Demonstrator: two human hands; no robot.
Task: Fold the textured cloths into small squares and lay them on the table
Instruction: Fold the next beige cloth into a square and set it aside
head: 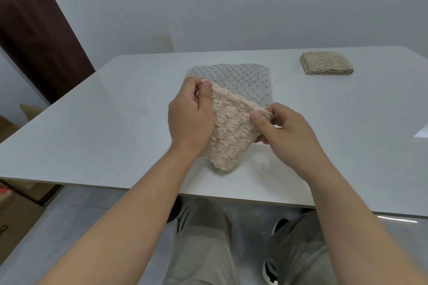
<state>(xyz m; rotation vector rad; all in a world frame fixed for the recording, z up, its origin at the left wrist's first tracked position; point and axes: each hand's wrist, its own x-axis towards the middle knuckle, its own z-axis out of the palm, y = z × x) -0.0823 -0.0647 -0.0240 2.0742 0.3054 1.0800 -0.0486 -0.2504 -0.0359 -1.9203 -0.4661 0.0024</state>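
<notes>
The beige cloth (228, 129) hung just above the near middle of the white table (104, 109), already doubled over and held between both hands. Its top edge ran on a slant from the far left corner down to the nearer right corner, and the rest drooped toward the near table edge, its lowest corner seemingly touching or almost touching the surface. The left hand (188, 113) pinched the higher, farther corner between thumb and curled fingers; the right hand (287, 129) pinched the lower corner the same way, thumb on top, fingers tucked behind the fabric. Both hands were closed on the cloth, so neither was nearer than the other. The long edge lay between the two grips, which suggests the next fold would bring one held corner across to the other or lay the piece down flat.

Just beyond the hands, a grey cloth (240, 78) lay spread open, partly hidden by the held one. Well off to the far right sat a tan cloth (326, 63), folded into a small square.
</notes>
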